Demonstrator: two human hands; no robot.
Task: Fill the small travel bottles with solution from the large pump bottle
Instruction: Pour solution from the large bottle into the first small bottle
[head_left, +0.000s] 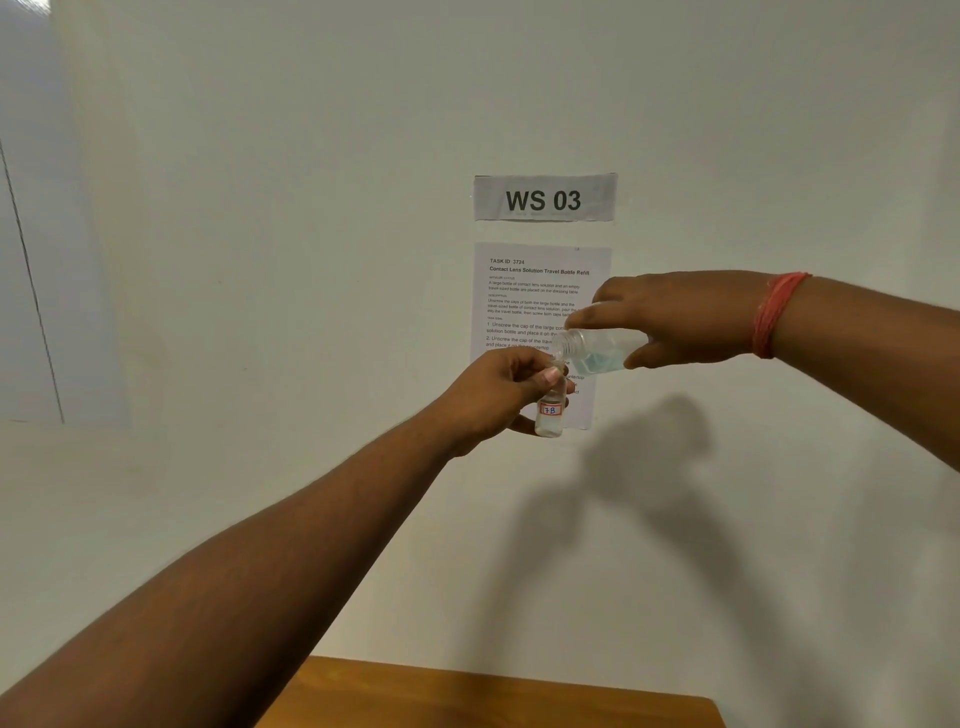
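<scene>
Both arms are reaching forward, raised in front of a pale wall (260, 260). The left hand (498, 397) is gripping a small travel bottle (549, 415), fingers and thumb curled round its upper part; the bottle is standing upright, is clear, and is carrying a white label with red lettering that reads "7B". A little clear liquid is showing at its bottom.

The right hand (680, 322) is holding a larger clear bottle (597, 351) by its body, thumb below and fingers above. This bottle is lying tipped almost level, its threaded open neck pointing left and sitting just above the mouth of the small bottle (whether the two rims are touching cannot be told). Pale blue-tinted liquid is pooling in the lower side of the tipped bottle. No pump head is showing on it. Whether liquid is passing between the two cannot be made out.

A red thread band (776, 314) is wrapping the right wrist.

Behind the hands, a paper sign (544, 198) reading "WS 03" is hanging on the wall, and below it a printed task sheet (535, 291) headed "Contact Lens Solution Travel Bottle Refill" is partly covered by both hands. The hands and bottles are casting a shadow (649, 457) on the wall, lower right. A corner of a wooden table (493, 696) is showing at the bottom edge, well below the bottles.
</scene>
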